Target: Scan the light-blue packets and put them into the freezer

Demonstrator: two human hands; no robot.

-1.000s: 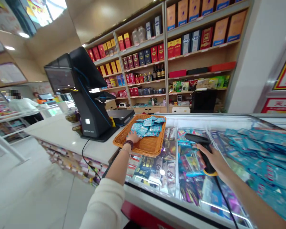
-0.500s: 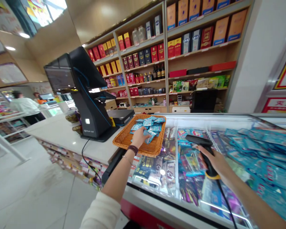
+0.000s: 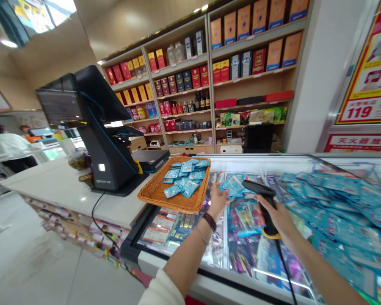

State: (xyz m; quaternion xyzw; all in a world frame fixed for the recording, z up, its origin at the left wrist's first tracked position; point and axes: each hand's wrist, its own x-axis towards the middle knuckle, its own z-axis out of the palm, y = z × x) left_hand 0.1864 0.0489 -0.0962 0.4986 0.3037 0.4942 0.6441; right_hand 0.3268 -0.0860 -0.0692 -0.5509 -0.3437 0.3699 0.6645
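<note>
My left hand (image 3: 218, 199) pinches a small blue packet (image 3: 232, 186) at its edge, above the glass top of the freezer case. The fingers of my right hand (image 3: 274, 212) are wrapped round a black barcode scanner (image 3: 260, 189), whose head sits just right of the packet. A cord runs down from the scanner's handle. Left of my left hand, an orange wicker basket (image 3: 152, 192) holds several more blue packets (image 3: 189, 173) in a loose heap. On the right, a large pile of blue packets (image 3: 339, 212) lies spread over the case.
A black checkout terminal (image 3: 98, 140) stands on the white counter (image 3: 51, 173), with jars (image 3: 81, 165) behind it. The glass-topped freezer case (image 3: 190, 267) stretches across the front. Shelves (image 3: 184, 91) of boxes and bottles line the back wall. A person (image 3: 8, 146) stands far left.
My left hand has moved right, out of the basket, carrying a blue packet to the scanner's head. My right hand still grips the scanner. The view has turned rightward.
</note>
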